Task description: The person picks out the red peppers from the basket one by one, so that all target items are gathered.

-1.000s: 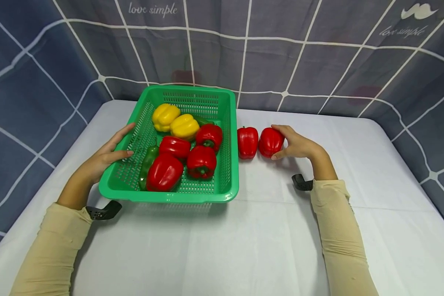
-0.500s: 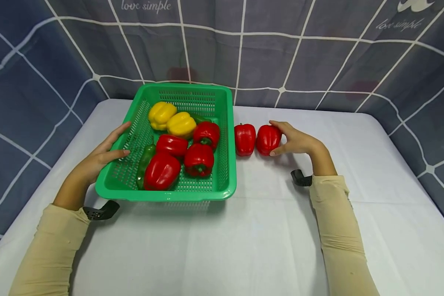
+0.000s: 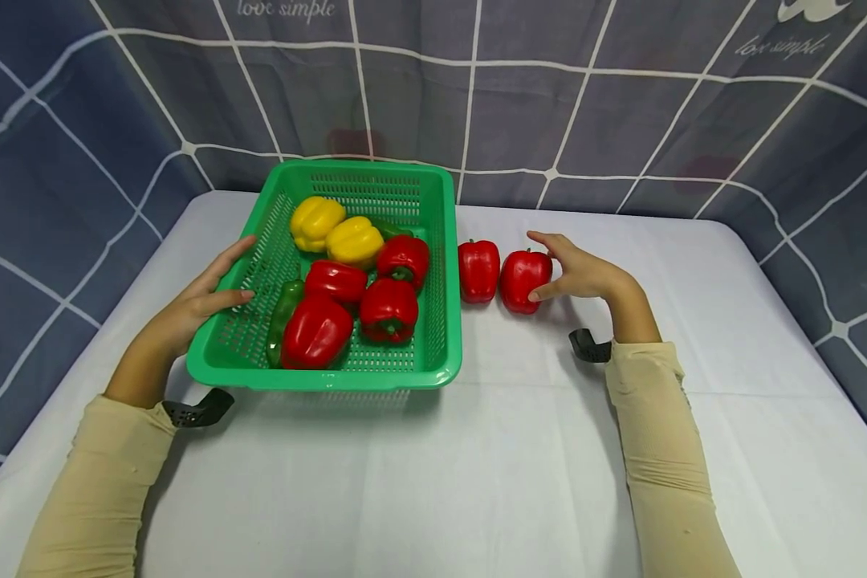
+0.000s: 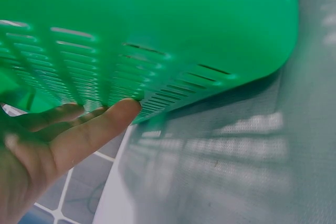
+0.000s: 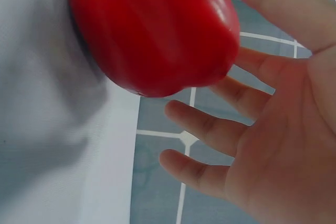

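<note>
My left hand [image 3: 198, 297] holds the left rim of a green plastic basket [image 3: 325, 380], thumb over the edge; the left wrist view shows fingers against its slotted outer wall [image 4: 210, 30]. Inside lie two yellow bell peppers [image 3: 354, 242], several red bell peppers [image 3: 318, 333] and green peppers [image 3: 284, 321]. To the right of the basket, two red bell peppers stand side by side on the table. My right hand [image 3: 578, 269] is at the right-hand red bell pepper [image 3: 523, 279], thumb at its side. In the right wrist view its fingers spread fairly straight beside that pepper [image 5: 157, 30].
A white cloth covers the table [image 3: 433, 474]. Dark grey curtain [image 3: 520, 120] with white lines hangs behind and along both sides. The other standing red bell pepper [image 3: 478, 271] sits between the basket and the right-hand pepper. Black wrist devices [image 3: 198, 408] are on both wrists.
The right-hand red bell pepper has turned upright, its stem now showing, and sits slightly nearer. My right fingers have loosened off its top. My left hand and the basket stay put.
</note>
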A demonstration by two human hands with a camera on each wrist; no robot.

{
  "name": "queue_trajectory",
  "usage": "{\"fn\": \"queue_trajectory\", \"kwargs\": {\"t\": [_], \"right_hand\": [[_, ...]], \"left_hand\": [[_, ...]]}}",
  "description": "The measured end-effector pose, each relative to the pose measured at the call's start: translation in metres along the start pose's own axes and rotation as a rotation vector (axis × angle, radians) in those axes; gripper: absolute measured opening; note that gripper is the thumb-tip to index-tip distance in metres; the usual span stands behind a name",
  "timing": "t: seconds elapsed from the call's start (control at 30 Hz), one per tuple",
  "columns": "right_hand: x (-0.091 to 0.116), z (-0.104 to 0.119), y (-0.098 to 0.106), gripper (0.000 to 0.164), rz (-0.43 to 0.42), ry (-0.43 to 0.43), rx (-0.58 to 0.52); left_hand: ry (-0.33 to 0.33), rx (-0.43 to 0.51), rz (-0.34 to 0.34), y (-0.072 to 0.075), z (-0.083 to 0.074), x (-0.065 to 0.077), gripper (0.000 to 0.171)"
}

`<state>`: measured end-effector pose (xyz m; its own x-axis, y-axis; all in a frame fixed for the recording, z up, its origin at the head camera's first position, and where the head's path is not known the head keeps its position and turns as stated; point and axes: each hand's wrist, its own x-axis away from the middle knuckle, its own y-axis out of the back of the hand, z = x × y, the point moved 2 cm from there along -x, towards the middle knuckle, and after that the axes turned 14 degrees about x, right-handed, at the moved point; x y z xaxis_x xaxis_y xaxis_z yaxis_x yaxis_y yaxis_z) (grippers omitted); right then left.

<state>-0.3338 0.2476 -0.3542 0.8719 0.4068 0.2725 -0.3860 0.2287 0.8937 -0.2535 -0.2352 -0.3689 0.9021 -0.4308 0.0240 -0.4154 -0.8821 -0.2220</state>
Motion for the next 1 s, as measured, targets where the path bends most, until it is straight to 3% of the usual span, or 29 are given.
{"fn": "queue_trajectory", "kwargs": {"t": [0.27, 1.0], "right_hand": [[0.0010, 0.0029, 0.0005, 0.094, -0.013, 0.012, 0.003], [0.0042, 0.0099, 0.0019, 0.085, -0.085, 0.055, -0.001]], "left_hand": [[-0.002, 0.017, 0.007, 0.0001, -0.0001, 0.0005, 0.070], [0.017, -0.064, -0.040, -0.0038, -0.0017, 0.0017, 0.069]]}}
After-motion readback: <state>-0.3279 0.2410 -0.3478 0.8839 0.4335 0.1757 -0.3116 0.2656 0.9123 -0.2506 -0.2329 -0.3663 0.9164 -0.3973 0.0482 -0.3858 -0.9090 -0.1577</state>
